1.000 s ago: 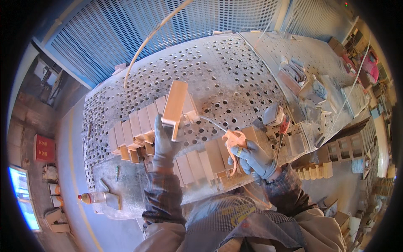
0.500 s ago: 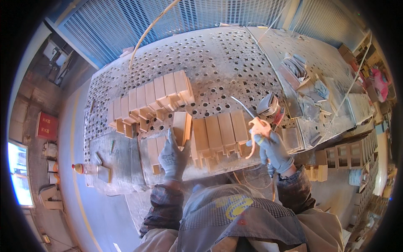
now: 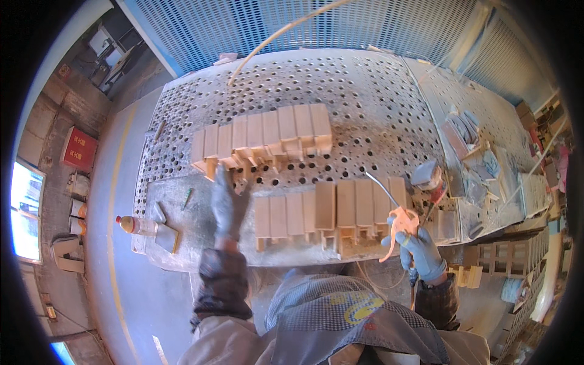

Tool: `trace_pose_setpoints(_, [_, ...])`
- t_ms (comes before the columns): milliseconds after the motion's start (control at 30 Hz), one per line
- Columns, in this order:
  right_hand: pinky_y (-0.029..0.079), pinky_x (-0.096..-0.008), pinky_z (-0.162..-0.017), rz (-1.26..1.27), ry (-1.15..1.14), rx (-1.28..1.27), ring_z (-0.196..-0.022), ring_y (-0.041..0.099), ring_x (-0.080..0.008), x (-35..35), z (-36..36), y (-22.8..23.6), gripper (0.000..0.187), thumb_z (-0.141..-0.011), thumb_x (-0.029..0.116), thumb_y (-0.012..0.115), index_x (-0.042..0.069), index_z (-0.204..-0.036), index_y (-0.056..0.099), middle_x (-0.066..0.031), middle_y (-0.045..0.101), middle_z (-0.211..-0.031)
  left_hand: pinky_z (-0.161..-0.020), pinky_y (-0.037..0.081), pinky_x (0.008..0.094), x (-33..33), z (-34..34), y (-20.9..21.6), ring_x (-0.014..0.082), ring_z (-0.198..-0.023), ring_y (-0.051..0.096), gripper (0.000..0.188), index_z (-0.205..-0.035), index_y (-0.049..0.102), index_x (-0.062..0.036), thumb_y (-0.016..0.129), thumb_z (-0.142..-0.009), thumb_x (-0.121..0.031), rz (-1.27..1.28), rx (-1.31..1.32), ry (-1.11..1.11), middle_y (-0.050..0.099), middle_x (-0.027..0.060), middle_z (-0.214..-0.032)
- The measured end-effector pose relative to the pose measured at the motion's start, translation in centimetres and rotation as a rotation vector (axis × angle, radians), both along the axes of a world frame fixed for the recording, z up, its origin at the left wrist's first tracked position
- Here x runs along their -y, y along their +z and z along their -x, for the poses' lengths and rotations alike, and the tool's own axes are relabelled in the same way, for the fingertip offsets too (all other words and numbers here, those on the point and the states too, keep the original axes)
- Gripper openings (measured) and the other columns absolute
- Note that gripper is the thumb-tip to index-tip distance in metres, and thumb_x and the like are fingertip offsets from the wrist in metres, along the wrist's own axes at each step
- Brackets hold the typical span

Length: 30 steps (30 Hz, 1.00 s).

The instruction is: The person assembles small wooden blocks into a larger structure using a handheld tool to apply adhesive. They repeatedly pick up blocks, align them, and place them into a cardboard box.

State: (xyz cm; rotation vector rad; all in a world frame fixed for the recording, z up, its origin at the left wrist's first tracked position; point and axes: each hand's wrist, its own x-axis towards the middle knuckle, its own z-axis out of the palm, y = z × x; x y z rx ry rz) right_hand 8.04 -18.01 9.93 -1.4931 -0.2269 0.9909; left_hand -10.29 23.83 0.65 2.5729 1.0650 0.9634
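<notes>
We stretch our left hand point(image 3: 230, 205) forward past the left end of the near row point(image 3: 325, 208), forearm almost straight, fingertips at the front of the far row point(image 3: 261, 131); blur hides its grip, so we cannot tell whether those fingers are apart or together; our right hand point(image 3: 424, 252), just off the near row's right end, is curled with its fingers clamped on the air gun point(image 3: 403, 224); both wear grey gloves; left of the near row we see a clear plastic bottle point(image 3: 143, 226) with a red cap, lying down; beyond the near row, the far row is tan, oblong, flat-topped wooden pieces, side by side; the near row is similar; the air gun has an orange body and a thin, bent metal nozzle slanting over the near row's right part.
</notes>
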Motion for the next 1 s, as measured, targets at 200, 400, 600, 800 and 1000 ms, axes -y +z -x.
trace_pose_setpoints(200, [0.037,-0.0192,-0.039,0.039,0.156,-0.009,-0.043,0.049,-0.0045,-8.8,3.3,1.4,0.042,-0.102,0.015,0.06,0.004,-0.141,0.051,-0.0094,0.073,-0.096,-0.108,0.044,0.0494,-21.5,4.4,-3.0,0.0435,-0.129,0.052,0.071,-0.147,0.051,-0.0149,0.079,-0.083,-0.03,0.016,-0.176,-0.127,0.052,0.0224,-0.144])
trace_pose_setpoints(400, [0.038,-0.0191,-0.042,0.108,0.131,-0.031,-0.048,0.05,-0.0032,-13.8,5.7,3.9,0.042,-0.101,0.014,0.062,0.003,-0.14,0.052,-0.0043,0.071,-0.09,-0.109,0.044,0.0496,-26.6,6.1,-2.4,0.0425,-0.134,0.049,0.063,-0.139,0.059,-0.0139,0.079,-0.08,-0.024,0.01,-0.378,-0.325,0.052,0.0226,-0.144])
trace_pose_setpoints(600, [0.039,-0.0191,-0.043,0.143,0.192,-0.007,-0.049,0.05,-0.0022,-16.0,6.7,4.3,0.04,-0.101,0.014,0.063,0.002,-0.137,0.054,-0.0039,0.07,-0.09,-0.107,0.046,0.0476,-26.5,3.1,-5.9,0.0461,-0.132,0.049,0.071,-0.147,0.048,-0.0103,0.074,-0.082,-0.021,0.239,-0.209,-0.178,0.052,0.029,-0.142])
trace_pose_setpoints(800, [0.038,-0.0192,-0.042,0.218,0.146,0.017,-0.049,0.049,-0.0024,-14.7,6.5,4.9,0.039,-0.101,0.014,0.062,0.001,-0.137,0.054,-0.0044,0.071,-0.088,-0.094,0.052,0.0514,-31.1,5.6,-10.3,0.0464,-0.112,0.063,0.062,-0.145,0.049,-0.0107,0.07,-0.087,-0.021,0.225,-0.004,0.134,0.065,0.0284,-0.12])
trace_pose_setpoints(1000, [0.038,-0.0203,-0.042,0.296,0.113,0.019,-0.048,0.05,-0.0043,-15.4,6.3,4.3,0.04,-0.1,0.011,0.06,0.002,-0.138,0.054,-0.0056,0.07,-0.091,-0.108,0.043,0.049,-32.4,4.7,-9.2,0.0391,-0.133,0.05,0.098,-0.15,0.039,-0.0066,0.088,-0.071,-0.037,0.244,-0.442,0.238,0.05,0.0202,-0.145])
